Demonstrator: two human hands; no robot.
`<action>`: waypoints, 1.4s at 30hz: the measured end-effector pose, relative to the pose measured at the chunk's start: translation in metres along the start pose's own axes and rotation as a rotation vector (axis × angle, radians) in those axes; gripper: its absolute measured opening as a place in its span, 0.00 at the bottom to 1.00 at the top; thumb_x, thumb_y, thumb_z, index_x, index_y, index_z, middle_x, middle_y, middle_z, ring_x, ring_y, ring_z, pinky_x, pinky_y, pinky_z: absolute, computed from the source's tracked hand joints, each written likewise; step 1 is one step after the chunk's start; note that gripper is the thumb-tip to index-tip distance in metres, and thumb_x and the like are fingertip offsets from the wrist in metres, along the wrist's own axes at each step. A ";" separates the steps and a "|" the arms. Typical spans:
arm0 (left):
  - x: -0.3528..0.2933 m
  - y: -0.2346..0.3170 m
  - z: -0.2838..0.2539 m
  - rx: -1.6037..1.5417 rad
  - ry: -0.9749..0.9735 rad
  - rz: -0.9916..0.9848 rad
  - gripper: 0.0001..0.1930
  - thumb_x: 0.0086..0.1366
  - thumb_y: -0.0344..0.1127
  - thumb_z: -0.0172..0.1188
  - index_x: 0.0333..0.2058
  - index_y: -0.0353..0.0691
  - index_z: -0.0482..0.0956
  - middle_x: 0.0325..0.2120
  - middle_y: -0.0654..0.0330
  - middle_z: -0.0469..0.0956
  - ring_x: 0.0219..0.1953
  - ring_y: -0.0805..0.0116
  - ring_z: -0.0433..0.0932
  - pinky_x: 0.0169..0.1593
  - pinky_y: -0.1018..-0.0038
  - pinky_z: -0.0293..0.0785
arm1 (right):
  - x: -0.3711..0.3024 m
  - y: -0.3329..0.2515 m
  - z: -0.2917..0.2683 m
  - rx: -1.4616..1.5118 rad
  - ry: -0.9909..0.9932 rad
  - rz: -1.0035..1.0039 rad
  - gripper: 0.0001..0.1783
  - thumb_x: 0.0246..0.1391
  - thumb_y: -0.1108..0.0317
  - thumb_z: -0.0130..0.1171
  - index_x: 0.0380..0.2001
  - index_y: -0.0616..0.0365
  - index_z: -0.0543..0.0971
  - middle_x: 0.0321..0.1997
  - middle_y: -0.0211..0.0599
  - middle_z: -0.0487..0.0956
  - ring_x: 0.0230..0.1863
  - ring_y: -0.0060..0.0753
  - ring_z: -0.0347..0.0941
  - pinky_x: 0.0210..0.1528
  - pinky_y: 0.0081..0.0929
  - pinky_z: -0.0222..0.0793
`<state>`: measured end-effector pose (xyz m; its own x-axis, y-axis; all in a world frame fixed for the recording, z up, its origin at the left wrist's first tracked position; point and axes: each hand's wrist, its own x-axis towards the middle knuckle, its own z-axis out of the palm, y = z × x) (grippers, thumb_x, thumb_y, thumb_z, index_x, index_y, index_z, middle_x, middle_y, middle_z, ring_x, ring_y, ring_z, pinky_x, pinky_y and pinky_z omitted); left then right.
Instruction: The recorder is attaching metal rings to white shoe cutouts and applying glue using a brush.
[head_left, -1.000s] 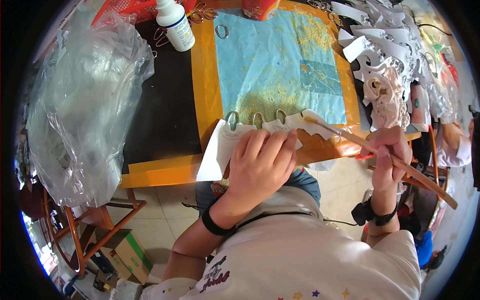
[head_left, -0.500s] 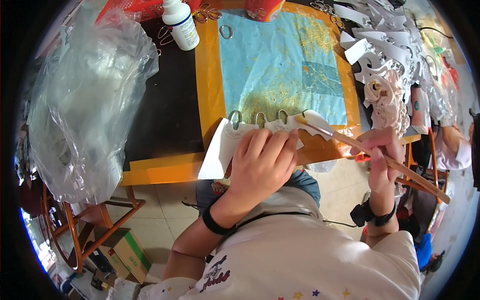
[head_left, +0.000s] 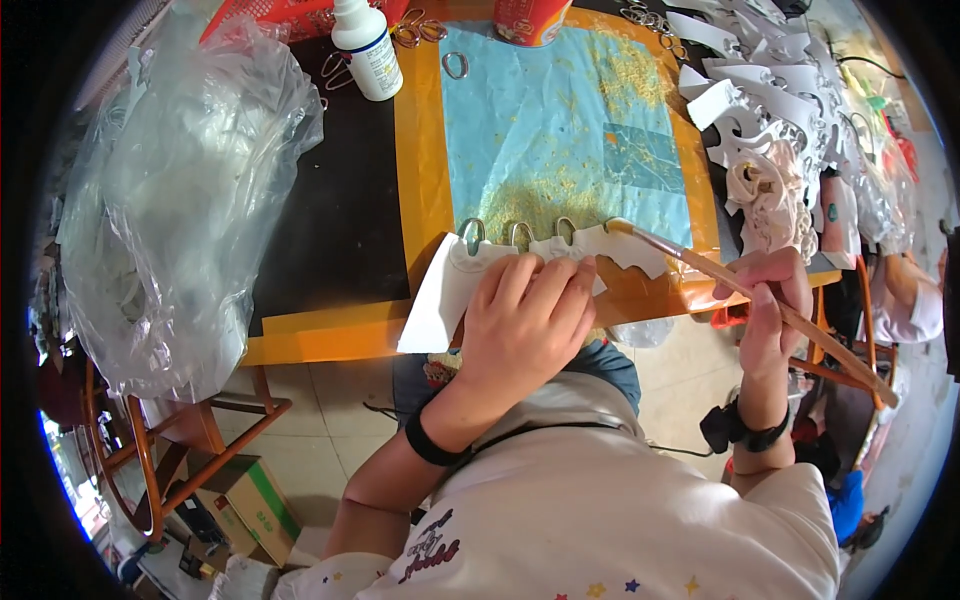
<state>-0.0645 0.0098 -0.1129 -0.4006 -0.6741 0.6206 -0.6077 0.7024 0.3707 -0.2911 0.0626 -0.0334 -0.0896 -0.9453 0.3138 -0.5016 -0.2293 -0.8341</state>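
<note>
Close by the table edge (head_left: 330,332) — white cutout (head_left: 436,300), brush (head_left: 715,271).

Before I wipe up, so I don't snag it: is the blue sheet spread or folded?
Spread: the blue sheet lies open, orange tape along its sides.

The head camera, left of a side-by-side pair, looks steeply down and slightly forward from above the person's own body; near in its view lies the pale shirt (head_left: 600,510); in the middle are the left hand (head_left: 530,310) and right hand (head_left: 778,300), close below the lens; far off, the table (head_left: 330,220) runs out to a red cup (head_left: 530,20) cut by the frame; the fisheye bends straight edges, takes in floor (head_left: 350,400) beyond the table's near edge, and darkens at the far left and right.
</note>
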 end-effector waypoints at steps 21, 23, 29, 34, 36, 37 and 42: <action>-0.001 0.001 0.000 0.009 0.011 0.000 0.16 0.44 0.30 0.65 0.36 0.47 0.83 0.29 0.71 0.73 0.33 0.69 0.72 0.39 0.71 0.70 | 0.002 -0.008 0.005 -0.098 0.032 -0.063 0.08 0.52 0.71 0.51 0.24 0.64 0.71 0.23 0.39 0.75 0.21 0.27 0.73 0.26 0.21 0.67; -0.001 0.000 0.000 0.014 0.013 -0.003 0.16 0.44 0.30 0.65 0.36 0.47 0.83 0.30 0.70 0.73 0.33 0.69 0.72 0.39 0.71 0.70 | 0.001 -0.007 -0.003 -0.088 -0.040 -0.082 0.08 0.53 0.70 0.50 0.26 0.64 0.71 0.23 0.39 0.75 0.22 0.27 0.73 0.26 0.21 0.67; -0.001 -0.001 -0.001 -0.013 0.005 0.003 0.15 0.45 0.30 0.64 0.36 0.45 0.83 0.29 0.69 0.73 0.33 0.68 0.72 0.40 0.70 0.70 | 0.005 -0.012 0.010 -0.027 -0.029 -0.030 0.08 0.53 0.69 0.49 0.27 0.64 0.72 0.22 0.38 0.75 0.22 0.26 0.74 0.26 0.20 0.67; 0.001 0.000 -0.003 -0.039 -0.004 -0.007 0.15 0.46 0.29 0.63 0.36 0.44 0.82 0.30 0.68 0.73 0.34 0.68 0.72 0.40 0.70 0.71 | 0.005 -0.008 0.000 -0.093 -0.147 -0.109 0.08 0.54 0.70 0.49 0.27 0.64 0.72 0.22 0.38 0.75 0.22 0.27 0.74 0.27 0.19 0.67; 0.003 0.001 -0.008 -0.066 -0.018 -0.021 0.13 0.48 0.29 0.63 0.36 0.43 0.82 0.30 0.67 0.73 0.34 0.66 0.73 0.40 0.69 0.71 | 0.005 -0.010 -0.004 -0.150 -0.061 -0.089 0.11 0.59 0.66 0.48 0.31 0.65 0.72 0.25 0.38 0.76 0.24 0.26 0.75 0.29 0.20 0.68; 0.005 0.001 -0.010 -0.099 -0.032 -0.033 0.12 0.49 0.30 0.63 0.36 0.42 0.82 0.30 0.67 0.74 0.34 0.65 0.73 0.40 0.68 0.71 | 0.005 -0.010 -0.004 -0.151 -0.056 -0.091 0.11 0.59 0.66 0.48 0.31 0.65 0.72 0.25 0.38 0.76 0.24 0.26 0.75 0.29 0.20 0.68; 0.025 -0.001 -0.032 -0.140 -0.178 -0.146 0.15 0.55 0.33 0.64 0.42 0.39 0.78 0.37 0.60 0.74 0.40 0.58 0.73 0.45 0.65 0.70 | 0.004 -0.003 -0.003 -0.075 0.254 -0.100 0.25 0.64 0.55 0.43 0.51 0.68 0.66 0.27 0.43 0.78 0.30 0.28 0.76 0.35 0.23 0.71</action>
<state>-0.0521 -0.0006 -0.0751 -0.4374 -0.7912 0.4273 -0.5718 0.6115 0.5470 -0.2924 0.0607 -0.0285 -0.2446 -0.8280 0.5046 -0.5804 -0.2918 -0.7602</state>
